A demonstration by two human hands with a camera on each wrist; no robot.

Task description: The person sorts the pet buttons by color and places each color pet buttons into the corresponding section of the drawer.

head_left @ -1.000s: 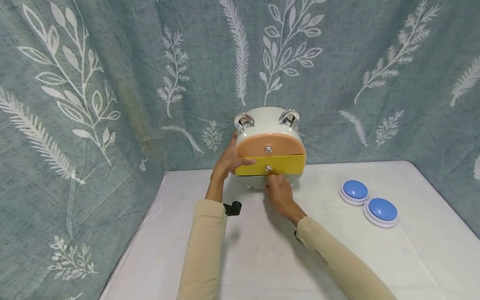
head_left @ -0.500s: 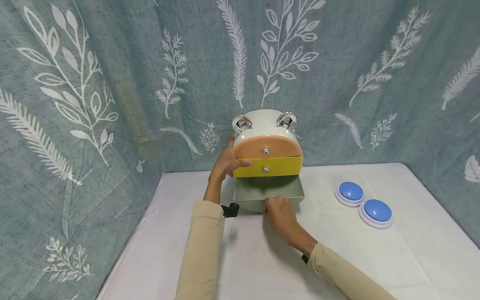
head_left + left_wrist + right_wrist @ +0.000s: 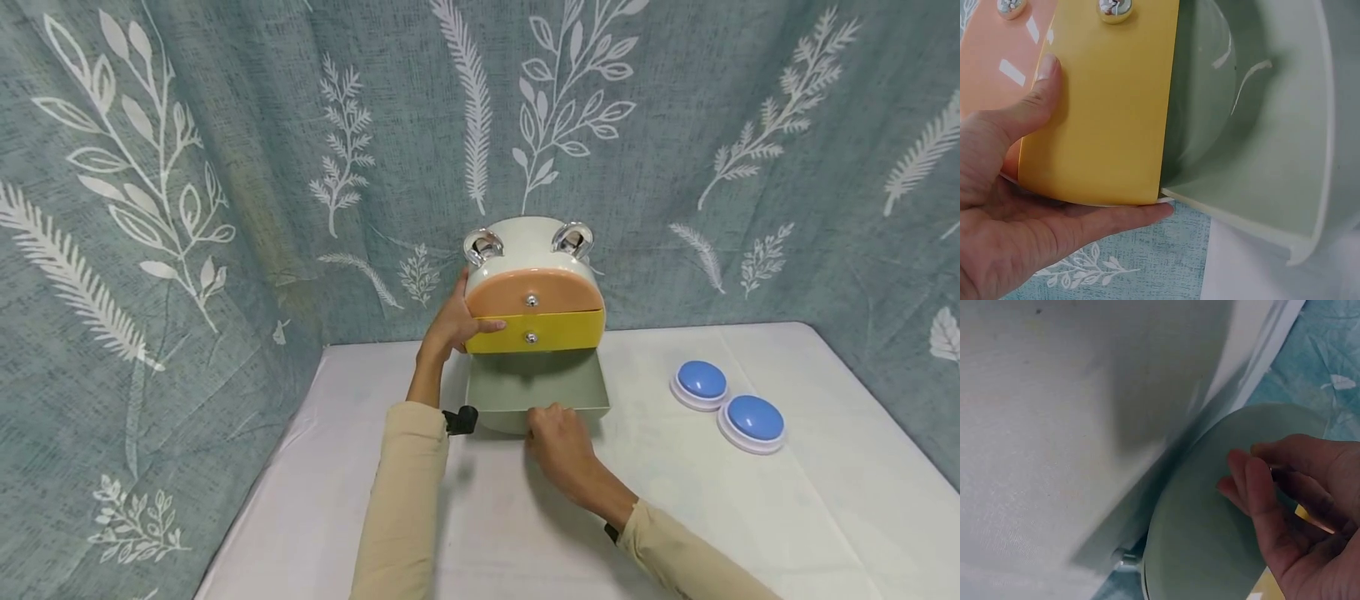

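A small rounded chest of drawers (image 3: 528, 240) with silver ear-like rings on top stands at the back of the table. Its orange upper drawer (image 3: 498, 296) and yellow middle drawer (image 3: 558, 332) are closed. The green bottom drawer (image 3: 543, 379) is pulled out; a rounded glossy outline shows inside it in the left wrist view. My left hand (image 3: 450, 323) grips the chest's left side, thumb on the yellow front, fingers along the side. My right hand (image 3: 562, 446) pinches the green drawer's knob (image 3: 1274, 467), mostly hidden by the fingers.
Two blue push buttons (image 3: 756, 418) with white bases sit on the right of the white-covered table (image 3: 495, 533). A leaf-patterned teal curtain (image 3: 405, 167) hangs close behind the chest and along both sides.
The green bottom drawer has slid out toward me, drawn by my right hand at its knob. My left hand stays on the chest's side.
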